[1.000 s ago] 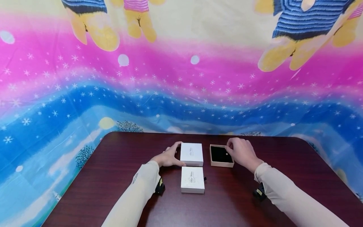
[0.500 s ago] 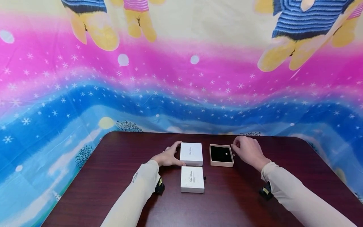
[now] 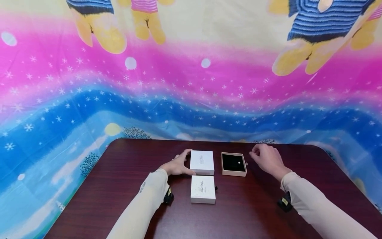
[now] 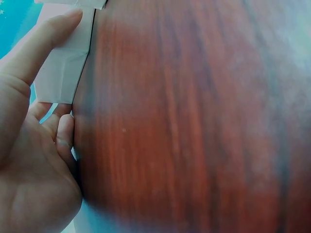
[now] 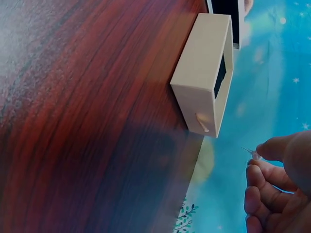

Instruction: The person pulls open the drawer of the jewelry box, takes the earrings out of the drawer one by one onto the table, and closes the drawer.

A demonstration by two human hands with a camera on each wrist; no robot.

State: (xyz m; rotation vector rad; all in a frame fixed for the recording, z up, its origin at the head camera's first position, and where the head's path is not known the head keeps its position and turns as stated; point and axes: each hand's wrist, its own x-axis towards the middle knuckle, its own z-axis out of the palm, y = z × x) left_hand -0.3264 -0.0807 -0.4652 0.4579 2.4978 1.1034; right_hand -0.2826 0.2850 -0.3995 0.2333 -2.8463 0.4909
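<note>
My left hand (image 3: 177,165) holds the farther white box sleeve (image 3: 202,162), thumb at its near corner and fingers at its far left corner. In the left wrist view the thumb lies along its pale side. To its right sits a shallow cream drawer box (image 3: 233,173) with a black pad (image 3: 231,162) and one pearl stud (image 3: 239,162) in it. Right of that drawer, apart from it, my right hand (image 3: 268,161) pinches a tiny stud earring (image 5: 254,154) between thumb and forefinger. Its thin pin points out past the fingertips; the fingers partly hide the rest.
A second white box (image 3: 203,189) with a black tab lies just in front of the sleeve. The drawer has a small ribbon pull (image 5: 202,123) on its right side. Behind the dark wooden table (image 3: 143,212) hangs a colourful printed cloth (image 3: 191,93).
My right hand has drawn back to the right, from over the drawer's right edge to beside it, uncovering the pearl stud. The left hand and the boxes have stayed in place.
</note>
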